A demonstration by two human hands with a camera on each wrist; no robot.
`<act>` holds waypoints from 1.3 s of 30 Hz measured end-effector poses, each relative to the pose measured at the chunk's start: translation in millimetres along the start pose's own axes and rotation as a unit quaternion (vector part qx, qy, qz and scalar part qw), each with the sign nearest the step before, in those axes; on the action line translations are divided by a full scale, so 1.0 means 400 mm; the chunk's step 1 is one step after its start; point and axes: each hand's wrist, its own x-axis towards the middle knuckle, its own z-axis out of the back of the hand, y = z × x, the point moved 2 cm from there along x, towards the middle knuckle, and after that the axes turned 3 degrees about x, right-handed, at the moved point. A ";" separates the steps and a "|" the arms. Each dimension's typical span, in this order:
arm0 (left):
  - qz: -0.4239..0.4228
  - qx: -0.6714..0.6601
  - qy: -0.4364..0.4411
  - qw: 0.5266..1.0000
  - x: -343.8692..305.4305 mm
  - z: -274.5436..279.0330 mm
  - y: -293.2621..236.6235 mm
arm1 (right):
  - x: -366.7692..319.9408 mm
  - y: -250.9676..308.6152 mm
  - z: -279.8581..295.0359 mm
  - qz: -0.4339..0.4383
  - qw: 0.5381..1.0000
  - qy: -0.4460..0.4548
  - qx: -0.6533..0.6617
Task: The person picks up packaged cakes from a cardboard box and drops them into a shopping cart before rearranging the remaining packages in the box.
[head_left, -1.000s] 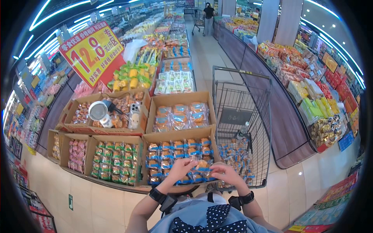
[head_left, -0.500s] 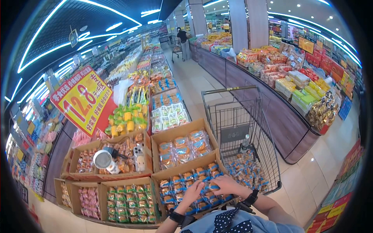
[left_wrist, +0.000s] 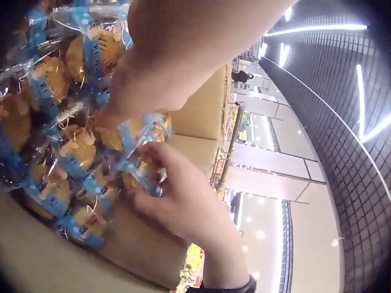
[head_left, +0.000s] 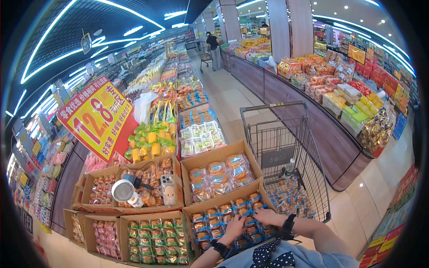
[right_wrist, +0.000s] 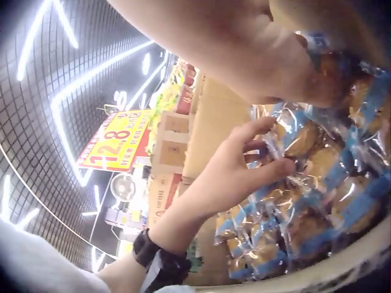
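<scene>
Small round wrapped cakes with blue bands (head_left: 213, 223) fill a cardboard box (head_left: 223, 196) in front of me. Both hands are down among them, close together at the box's right half. My left hand (head_left: 235, 227) has its fingers loosely spread, and in the right wrist view its thumb (right_wrist: 281, 168) lies against clear wrapping. My right hand (head_left: 267, 216) is beside it; in the left wrist view its thumb and forefinger stand on either side of a wrapped cake (left_wrist: 143, 175) and grip it. Each near hand's fingertips are partly hidden in its own wrist view.
To the right stands a shopping cart (head_left: 292, 156) with loose packets and a bottle (head_left: 290, 166) in it. A white fan (head_left: 124, 191) and a phone (head_left: 168, 190) lie on a neighbouring box. Green-banded packets (head_left: 156, 239) fill the box to the left. Behind is a price sign (head_left: 98, 118).
The head view has tilted up and turned. My hands held a wrapped cake between them above the box; they have since come down among the packets, fingers apart.
</scene>
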 end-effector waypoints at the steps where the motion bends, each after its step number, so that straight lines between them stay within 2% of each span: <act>1: 0.001 0.001 -0.004 1.000 -0.005 -0.003 -0.004 | -0.002 0.000 0.000 0.007 1.000 0.013 0.007; 4: 0.002 -0.008 0.016 1.000 -0.004 0.000 -0.002 | 0.000 -0.009 -0.001 0.012 0.998 0.065 0.025; 7: -0.006 -0.011 0.011 1.000 -0.006 0.002 -0.002 | -0.014 0.000 0.015 -0.001 0.999 0.046 0.013; 11: -0.008 0.004 0.007 1.000 -0.012 0.006 -0.002 | -0.015 0.002 -0.040 -0.047 0.994 -0.095 -0.007; 15: -0.002 0.024 0.022 0.999 -0.015 0.001 -0.005 | -0.040 0.016 -0.045 0.022 0.966 -0.246 -0.082; 17: 0.005 0.019 0.033 0.999 -0.010 0.000 -0.005 | -0.038 0.004 -0.049 0.031 0.965 -0.246 -0.084; 20: -0.006 0.053 0.002 0.999 -0.019 0.008 -0.016 | -0.042 -0.009 -0.069 0.025 0.975 -0.207 -0.074; 21: -0.002 0.061 -0.007 0.998 -0.023 0.025 -0.025 | -0.039 -0.010 -0.055 0.021 0.979 -0.192 -0.062; 23: -0.008 0.053 -0.061 0.997 -0.031 0.005 -0.009 | -0.084 0.016 0.020 0.015 0.974 -0.225 -0.026; 25: -0.001 0.060 -0.047 0.997 -0.040 0.028 -0.025 | -0.127 0.026 0.071 -0.026 0.971 -0.238 -0.007; 27: -0.008 0.044 -0.045 0.998 -0.049 0.051 -0.044 | -0.192 0.015 0.111 -0.002 0.930 -0.367 0.009; 30: -0.035 0.057 -0.073 0.995 -0.053 0.078 -0.087 | -0.274 -0.005 0.135 -0.045 0.892 -0.446 0.055; 33: -0.080 0.042 -0.029 0.996 -0.024 0.045 -0.103 | -0.314 -0.050 0.080 -0.078 0.882 -0.463 0.045; 36: -0.100 0.002 -0.026 0.995 0.005 -0.005 -0.137 | -0.361 -0.056 0.033 -0.117 0.894 -0.415 0.122; 39: -0.093 0.012 -0.035 0.995 0.047 -0.032 -0.162 | -0.390 -0.063 -0.025 -0.140 0.896 -0.405 0.115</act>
